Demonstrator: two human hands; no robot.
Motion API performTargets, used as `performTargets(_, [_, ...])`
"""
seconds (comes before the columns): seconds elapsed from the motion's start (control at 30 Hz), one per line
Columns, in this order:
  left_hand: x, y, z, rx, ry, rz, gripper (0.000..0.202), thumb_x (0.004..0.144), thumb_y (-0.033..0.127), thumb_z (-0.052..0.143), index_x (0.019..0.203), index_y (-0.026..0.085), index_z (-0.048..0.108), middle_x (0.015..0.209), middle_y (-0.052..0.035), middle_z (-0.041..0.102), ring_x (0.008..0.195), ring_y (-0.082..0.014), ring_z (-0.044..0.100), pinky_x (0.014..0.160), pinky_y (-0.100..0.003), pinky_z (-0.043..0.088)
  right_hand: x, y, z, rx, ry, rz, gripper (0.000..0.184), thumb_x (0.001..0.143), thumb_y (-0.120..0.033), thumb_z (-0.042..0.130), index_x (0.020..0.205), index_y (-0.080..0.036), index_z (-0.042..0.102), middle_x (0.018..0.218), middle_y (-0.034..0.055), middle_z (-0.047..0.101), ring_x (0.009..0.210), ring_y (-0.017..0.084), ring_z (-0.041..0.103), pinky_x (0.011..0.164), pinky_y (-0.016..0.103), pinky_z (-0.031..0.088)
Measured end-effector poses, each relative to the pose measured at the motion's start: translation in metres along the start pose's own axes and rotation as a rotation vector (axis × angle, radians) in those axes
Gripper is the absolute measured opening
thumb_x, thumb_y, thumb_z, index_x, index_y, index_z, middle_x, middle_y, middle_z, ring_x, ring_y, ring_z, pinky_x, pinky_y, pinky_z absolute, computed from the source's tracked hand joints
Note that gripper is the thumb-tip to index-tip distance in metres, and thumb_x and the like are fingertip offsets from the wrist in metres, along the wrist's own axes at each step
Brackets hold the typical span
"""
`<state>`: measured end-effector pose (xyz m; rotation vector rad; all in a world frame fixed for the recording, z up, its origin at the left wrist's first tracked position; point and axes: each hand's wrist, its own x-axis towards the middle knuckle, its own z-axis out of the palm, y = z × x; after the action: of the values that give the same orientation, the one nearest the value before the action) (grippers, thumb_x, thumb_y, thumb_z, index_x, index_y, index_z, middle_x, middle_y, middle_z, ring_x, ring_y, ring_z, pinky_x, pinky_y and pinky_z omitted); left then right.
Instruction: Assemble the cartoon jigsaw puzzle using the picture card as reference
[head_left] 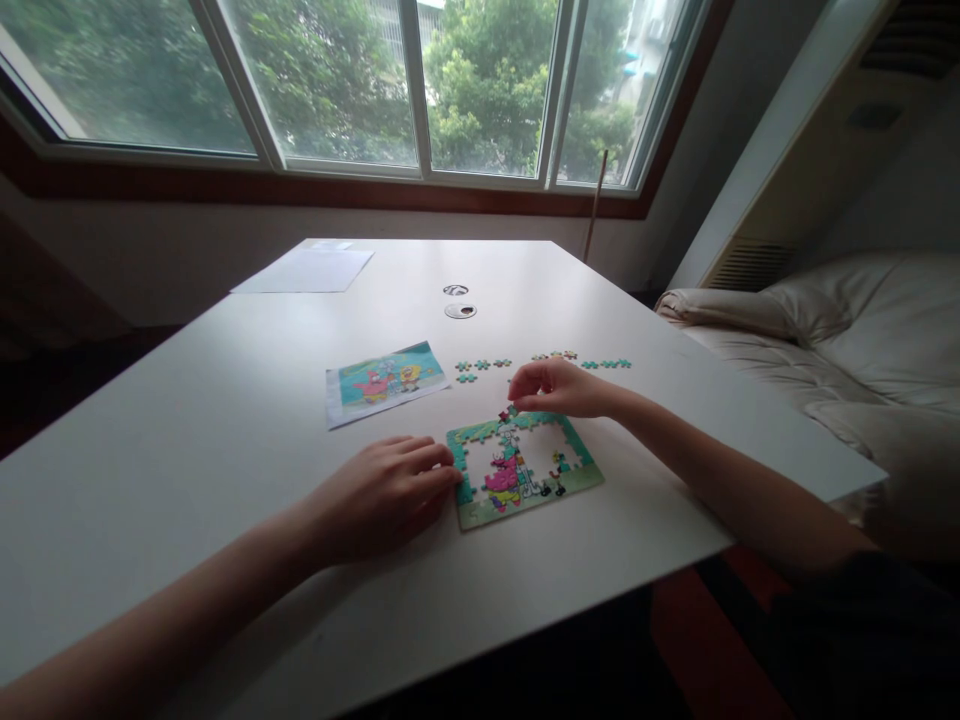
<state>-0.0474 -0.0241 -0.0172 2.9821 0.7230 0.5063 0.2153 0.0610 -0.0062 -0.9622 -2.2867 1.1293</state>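
Note:
A partly assembled jigsaw puzzle (577, 465) lies on the white table (187, 440) in front of me. My left hand (379, 495) rests flat on the table, its fingertips touching the puzzle's left edge. My right hand (559, 388) hovers over the puzzle's top edge, fingers pinched on a small puzzle piece (504, 414). Several loose teal pieces (480, 366) lie in a row just beyond my right hand. A printed reference picture (386, 382) of the cartoon scene lies to the left of them.
A sheet of paper (307, 270) lies at the table's far left. Two round cable grommets (459, 310) sit in the table's middle. A cream sofa (847, 340) stands close on the right. A wide window (337, 90) runs behind the table.

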Motion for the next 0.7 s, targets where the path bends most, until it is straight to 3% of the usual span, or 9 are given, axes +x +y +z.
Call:
performTargets(0.17, [0.004, 0.007, 0.002, -0.140, 0.136, -0.167, 0.017, 0.088, 0.018, 0.047, 0.090, 0.019, 0.064, 0.086, -0.0059, 0.064, 0.075, -0.0160, 0.059, 0.067, -0.027, 0.048, -0.002, -0.012, 0.017, -0.024, 0.029, -0.083, 0.015, 0.076, -0.024, 0.063, 0.086, -0.013, 0.064, 0.078, 0.0033, 0.068, 0.070, 0.010, 0.059, 0.065, 0.024, 0.045])
performTargets(0.3, [0.008, 0.012, 0.001, -0.280, 0.263, -0.363, 0.017, 0.087, 0.021, 0.049, 0.085, 0.017, 0.065, 0.079, -0.0034, 0.063, 0.063, -0.0115, 0.056, 0.052, -0.020, 0.044, -0.004, -0.024, 0.033, -0.027, 0.029, -0.156, 0.012, 0.077, -0.022, 0.062, 0.087, -0.015, 0.065, 0.078, 0.0020, 0.068, 0.070, 0.010, 0.059, 0.065, 0.024, 0.045])
performTargets(0.7, [0.012, 0.017, 0.005, -0.481, 0.239, -0.461, 0.017, 0.084, 0.027, 0.056, 0.075, 0.017, 0.065, 0.065, 0.0010, 0.059, 0.056, -0.0094, 0.051, 0.050, -0.019, 0.040, -0.006, -0.039, 0.052, 0.007, 0.183, -0.251, 0.010, 0.076, -0.024, 0.064, 0.083, -0.017, 0.062, 0.074, -0.0006, 0.064, 0.065, 0.008, 0.054, 0.060, 0.022, 0.042])
